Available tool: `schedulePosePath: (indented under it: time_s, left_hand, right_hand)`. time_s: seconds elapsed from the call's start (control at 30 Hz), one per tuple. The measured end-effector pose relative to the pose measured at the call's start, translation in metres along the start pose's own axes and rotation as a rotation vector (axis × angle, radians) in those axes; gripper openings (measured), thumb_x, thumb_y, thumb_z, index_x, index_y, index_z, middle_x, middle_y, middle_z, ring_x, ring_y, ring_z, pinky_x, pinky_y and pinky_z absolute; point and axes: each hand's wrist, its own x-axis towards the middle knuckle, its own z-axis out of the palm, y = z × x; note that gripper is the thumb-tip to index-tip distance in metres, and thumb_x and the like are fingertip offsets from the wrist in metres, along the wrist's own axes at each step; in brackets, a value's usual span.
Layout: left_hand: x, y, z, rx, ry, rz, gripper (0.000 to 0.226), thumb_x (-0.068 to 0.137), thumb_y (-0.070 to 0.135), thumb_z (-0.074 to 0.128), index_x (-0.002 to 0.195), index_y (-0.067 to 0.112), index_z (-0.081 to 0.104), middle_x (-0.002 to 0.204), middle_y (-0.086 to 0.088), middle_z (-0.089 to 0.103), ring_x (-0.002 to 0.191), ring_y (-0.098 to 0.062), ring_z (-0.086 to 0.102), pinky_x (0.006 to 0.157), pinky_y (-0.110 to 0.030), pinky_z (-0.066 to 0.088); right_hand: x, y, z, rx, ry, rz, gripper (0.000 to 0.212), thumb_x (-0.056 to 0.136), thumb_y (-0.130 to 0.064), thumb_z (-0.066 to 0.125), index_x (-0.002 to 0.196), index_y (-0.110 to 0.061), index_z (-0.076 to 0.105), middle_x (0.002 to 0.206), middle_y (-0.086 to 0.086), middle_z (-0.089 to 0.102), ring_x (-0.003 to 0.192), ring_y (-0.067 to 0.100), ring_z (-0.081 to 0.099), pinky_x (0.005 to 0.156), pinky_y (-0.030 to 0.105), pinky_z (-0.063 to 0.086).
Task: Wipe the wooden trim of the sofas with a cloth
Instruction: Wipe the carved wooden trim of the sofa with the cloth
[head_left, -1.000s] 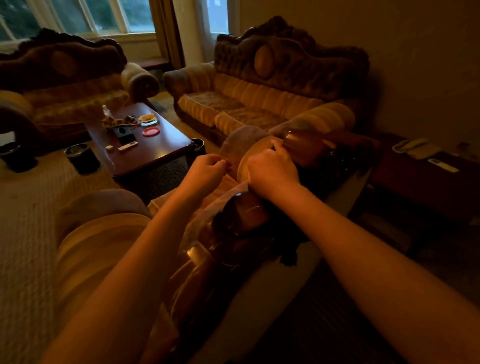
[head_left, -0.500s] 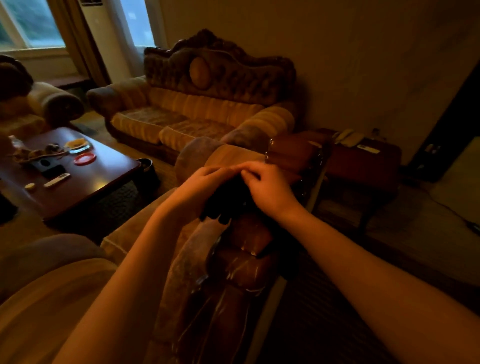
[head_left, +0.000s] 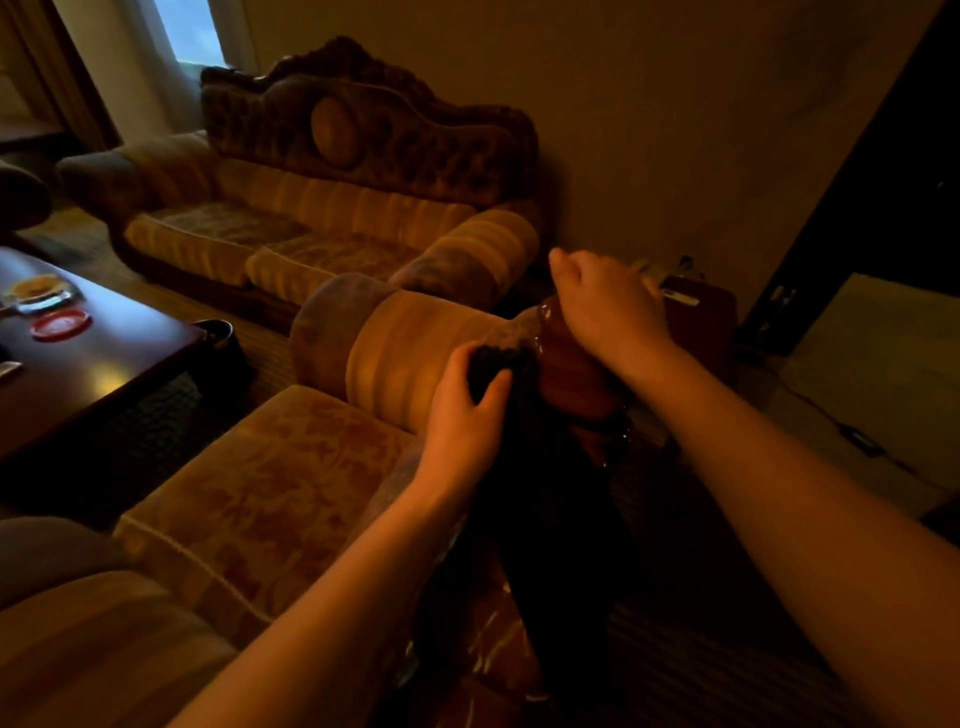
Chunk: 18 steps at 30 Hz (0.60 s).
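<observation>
- Head view: we are mid-wipe on the near sofa's glossy wooden trim (head_left: 563, 364), which runs along the backrest top beside the rolled armrest (head_left: 405, 353).
- Our left hand (head_left: 467, 415) has its fingers curled round a dark cloth (head_left: 493, 358), holding it against the trim.
- Our right hand (head_left: 608, 306) rests on the carved end of the trim, fingers loosely bent; we cannot tell whether they grip the wood.
- Next, we judge, the cloth needs dragging along the carved curve with steady pressure.
- On the dark surface (head_left: 104, 364) a red lid (head_left: 60, 325) lies; no writing is legible anywhere.
</observation>
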Motion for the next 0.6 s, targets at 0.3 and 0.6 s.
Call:
schedulePosePath:
  time_s: [0.3, 0.6]
  left_hand:
    - [0.128, -0.011, 0.050, 0.120, -0.145, 0.083, 0.046, 0.092, 0.019, 0.056, 0.134, 0.002, 0.048, 0.132, -0.020, 0.053, 0.126, -0.030, 0.047, 0.106, -0.034, 0.037]
    - [0.055, -0.027, 0.029, 0.196, -0.344, 0.067, 0.040, 0.104, 0.016, 0.018, 0.139, 0.004, 0.034, 0.129, -0.001, 0.048, 0.123, -0.009, 0.044, 0.087, -0.009, 0.043]
  right_hand:
    - [0.000, 0.003, 0.015, -0.148, 0.121, -0.022, 0.052, 0.100, -0.044, 0.019, 0.099, -0.016, 0.062, 0.104, 0.006, 0.066, 0.106, 0.027, 0.057, 0.098, 0.043, 0.033]
    - [-0.002, -0.001, 0.016, -0.214, 0.076, -0.031, 0.057, 0.100, -0.043, 0.015, 0.092, -0.012, 0.062, 0.096, 0.009, 0.067, 0.096, 0.030, 0.060, 0.095, 0.045, 0.035]
